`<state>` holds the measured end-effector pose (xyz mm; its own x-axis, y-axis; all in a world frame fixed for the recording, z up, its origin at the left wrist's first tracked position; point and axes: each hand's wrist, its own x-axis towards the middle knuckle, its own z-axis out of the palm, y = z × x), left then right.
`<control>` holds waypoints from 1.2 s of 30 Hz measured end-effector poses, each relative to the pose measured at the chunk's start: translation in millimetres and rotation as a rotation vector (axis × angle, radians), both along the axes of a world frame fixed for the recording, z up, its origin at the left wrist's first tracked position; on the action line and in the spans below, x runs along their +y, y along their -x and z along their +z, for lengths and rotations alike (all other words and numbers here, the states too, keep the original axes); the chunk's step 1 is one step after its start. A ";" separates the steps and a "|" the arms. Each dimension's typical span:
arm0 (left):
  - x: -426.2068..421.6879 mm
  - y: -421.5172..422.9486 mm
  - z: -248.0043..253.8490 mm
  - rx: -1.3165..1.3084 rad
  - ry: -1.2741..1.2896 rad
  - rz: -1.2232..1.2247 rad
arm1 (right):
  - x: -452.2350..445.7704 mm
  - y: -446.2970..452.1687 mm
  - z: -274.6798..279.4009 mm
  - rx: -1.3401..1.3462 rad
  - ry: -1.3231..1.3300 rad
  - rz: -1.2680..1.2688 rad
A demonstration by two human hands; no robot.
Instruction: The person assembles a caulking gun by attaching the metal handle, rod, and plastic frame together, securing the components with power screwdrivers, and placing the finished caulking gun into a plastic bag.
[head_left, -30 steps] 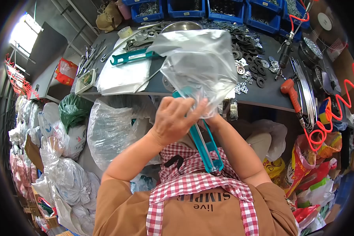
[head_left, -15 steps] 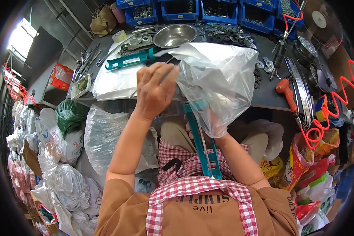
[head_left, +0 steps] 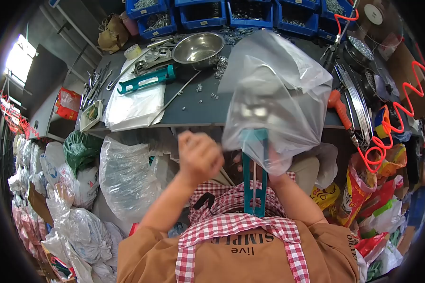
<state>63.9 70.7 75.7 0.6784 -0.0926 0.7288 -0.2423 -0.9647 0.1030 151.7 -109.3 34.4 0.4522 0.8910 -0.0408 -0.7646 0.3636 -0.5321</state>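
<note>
In the head view my right hand (head_left: 275, 162) is wrapped round a teal caulking gun (head_left: 255, 193) and the lower edge of a clear plastic bag (head_left: 278, 99). The gun's far end is inside the bag; its open frame and metal rod point back toward my apron. My left hand (head_left: 200, 158), blurred, is curled like a fist to the left of the bag, apart from it. Whatever its fingers may hold is hidden. A second teal caulking gun part (head_left: 146, 79) lies on a stack of flat plastic bags (head_left: 132, 111) on the bench.
A steel bowl (head_left: 198, 49) stands at the bench's back, below blue bins (head_left: 250, 14) of small hardware. On the right are an orange-handled power tool (head_left: 339, 106), metal rods (head_left: 353, 104) and a coiled red hose (head_left: 375, 158). Filled plastic bags (head_left: 80, 221) crowd the left floor.
The left hand has come down toward my body, away from the bag. The bag now hangs wider over the gun's far end, and the gun stands straighter. The view has shifted slightly.
</note>
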 end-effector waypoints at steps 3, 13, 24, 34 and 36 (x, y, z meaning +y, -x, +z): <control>-34.8 18.5 -16.3 0.052 0.129 -0.027 | -15.2 6.4 -6.4 -0.044 -0.022 -0.031; -45.1 73.0 -72.4 0.220 0.243 -0.249 | -70.7 39.7 -30.1 -1.144 0.552 0.066; -8.6 41.3 -61.6 0.271 2.014 -0.364 | -5.4 49.6 -31.7 -0.678 0.250 0.371; 54.7 257.3 -41.8 -0.574 2.002 0.234 | 17.2 35.0 -28.5 -0.894 0.433 0.275; 85.6 417.4 -136.7 -0.893 1.849 0.402 | 7.4 21.5 -16.7 -0.935 0.443 0.296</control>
